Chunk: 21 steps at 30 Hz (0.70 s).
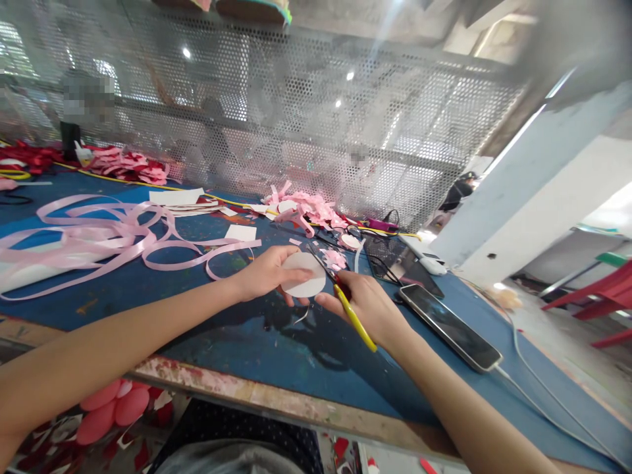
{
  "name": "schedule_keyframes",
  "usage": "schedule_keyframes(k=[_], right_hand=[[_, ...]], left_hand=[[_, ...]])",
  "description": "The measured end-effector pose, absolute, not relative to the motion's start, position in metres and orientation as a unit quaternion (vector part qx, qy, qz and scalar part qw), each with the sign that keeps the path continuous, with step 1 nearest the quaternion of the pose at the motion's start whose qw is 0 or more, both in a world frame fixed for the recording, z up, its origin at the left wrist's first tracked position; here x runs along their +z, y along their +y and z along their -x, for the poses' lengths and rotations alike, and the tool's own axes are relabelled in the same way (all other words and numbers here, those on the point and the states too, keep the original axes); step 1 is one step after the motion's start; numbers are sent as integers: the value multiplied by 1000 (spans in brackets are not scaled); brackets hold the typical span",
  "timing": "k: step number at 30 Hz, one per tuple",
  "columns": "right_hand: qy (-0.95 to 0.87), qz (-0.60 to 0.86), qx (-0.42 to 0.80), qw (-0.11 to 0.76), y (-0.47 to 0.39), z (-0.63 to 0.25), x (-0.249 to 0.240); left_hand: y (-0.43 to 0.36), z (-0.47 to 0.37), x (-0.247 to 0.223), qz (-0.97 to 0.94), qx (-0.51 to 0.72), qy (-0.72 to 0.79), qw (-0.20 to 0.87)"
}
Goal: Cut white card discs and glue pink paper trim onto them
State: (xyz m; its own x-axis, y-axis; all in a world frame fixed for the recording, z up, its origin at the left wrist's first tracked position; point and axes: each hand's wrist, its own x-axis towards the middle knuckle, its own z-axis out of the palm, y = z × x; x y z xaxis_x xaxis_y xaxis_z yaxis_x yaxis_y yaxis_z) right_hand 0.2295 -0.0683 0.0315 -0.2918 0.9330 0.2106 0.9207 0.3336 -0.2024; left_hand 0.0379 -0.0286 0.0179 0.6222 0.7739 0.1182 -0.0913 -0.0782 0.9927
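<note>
Between the thumb and fingers of my left hand (271,271) is a round white paper disc (309,283), held above the blue table (222,355). My right hand (370,303) is closed on a pair of scissors (353,319) with yellow handles. Their dark blades lie along the disc's right edge; I cannot tell whether they touch it. A thin curled offcut (303,316) shows just below the disc. Beyond my hands lie a pink petal-like piece (334,259) and another pale round piece (350,241).
Loops of pink ribbon (133,240) spread over the left side. White paper sheets (182,201) and a heap of pink cut pieces (313,207) lie farther back before a perforated metal screen (296,118). A phone (451,326) with a white cable and a dark tablet (405,260) are at right.
</note>
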Motion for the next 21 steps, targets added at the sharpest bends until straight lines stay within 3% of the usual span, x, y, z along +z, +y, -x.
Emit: schedule_keyframes(k=[16,21], right_hand=[[-784,606,32,130,-68,-228,31],[-797,594,3,112,-70,-226,32]], left_hand=[[-23,-37,14,-616,371,300,627],[-22,-33,18,-660,321,306,606]])
